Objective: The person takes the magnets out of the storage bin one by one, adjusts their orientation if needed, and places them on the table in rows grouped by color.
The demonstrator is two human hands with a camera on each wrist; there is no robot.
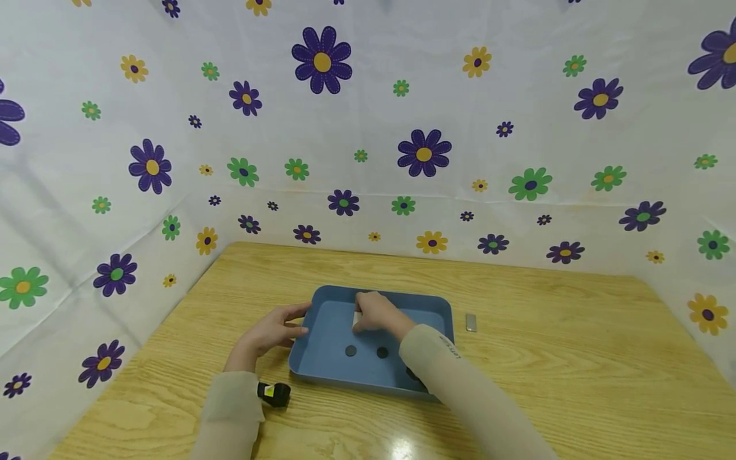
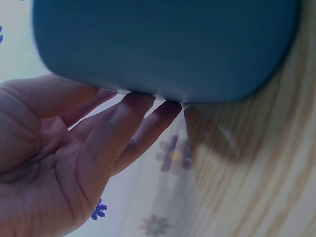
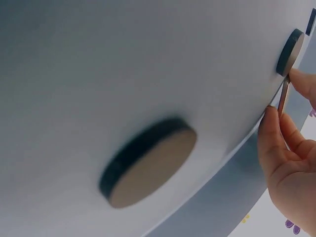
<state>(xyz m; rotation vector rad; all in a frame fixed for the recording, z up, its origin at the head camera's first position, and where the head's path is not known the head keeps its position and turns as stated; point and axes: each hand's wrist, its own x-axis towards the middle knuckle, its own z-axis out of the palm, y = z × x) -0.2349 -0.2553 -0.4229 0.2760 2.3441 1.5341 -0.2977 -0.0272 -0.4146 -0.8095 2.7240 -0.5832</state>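
A shallow blue tray point(image 1: 328, 377) with rounded corners lies on the wooden table. Against the outside of its left wall rest the fingertips of my left hand point(image 1: 273, 329), fingers extended; the left wrist view shows them along the tray wall point(image 2: 163, 59). My right hand point(image 1: 376, 311) reaches inside, toward the far wall, and pinches a thin flat whitish piece point(image 1: 356, 319) between thumb and fingers. The right wrist view shows that piece point(image 3: 283, 98) edge-on, standing near the tray floor. Dark round discs point(image 1: 351, 351) lie in the tray, one of them large in the right wrist view point(image 3: 153, 165).
To the right of the tray, a small silver rectangular piece point(image 1: 471, 322) lies on the table point(image 1: 563, 345). A black device point(image 1: 276, 394) sits at my left wrist. A white flower-patterned cloth point(image 1: 368, 115) hangs behind and at both sides.
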